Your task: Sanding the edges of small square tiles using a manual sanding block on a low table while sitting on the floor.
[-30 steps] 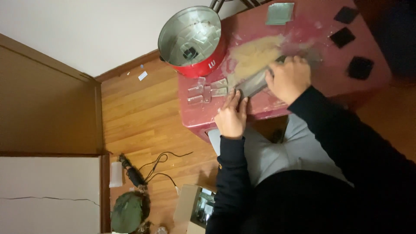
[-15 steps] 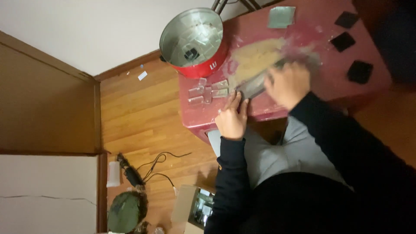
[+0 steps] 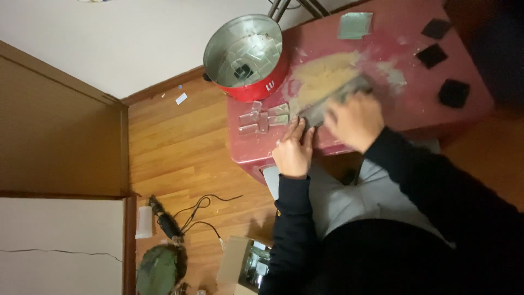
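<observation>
Trowel blade (image 3: 335, 98) lies flat in the tan paste (image 3: 327, 74) on the red table (image 3: 475, 109), and your right hand (image 3: 355, 120) is wrapped around its handle end, blurred mid-stroke. Your left hand (image 3: 293, 153) rests at the table's near edge, fingers extended onto the surface just beside the blade's tip, grasping nothing. Judging by its look, that blade is thin, stiff metal, light enough for one hand but with hard edges, so keep your grip back at the handle. Paste will likely make it slick. Small mirror tiles (image 3: 265, 116) sit just left of your fingers: brittle, sharp-edged, best lifted by their sides. More tiles fill the red tin (image 3: 245, 52) beyond.
</observation>
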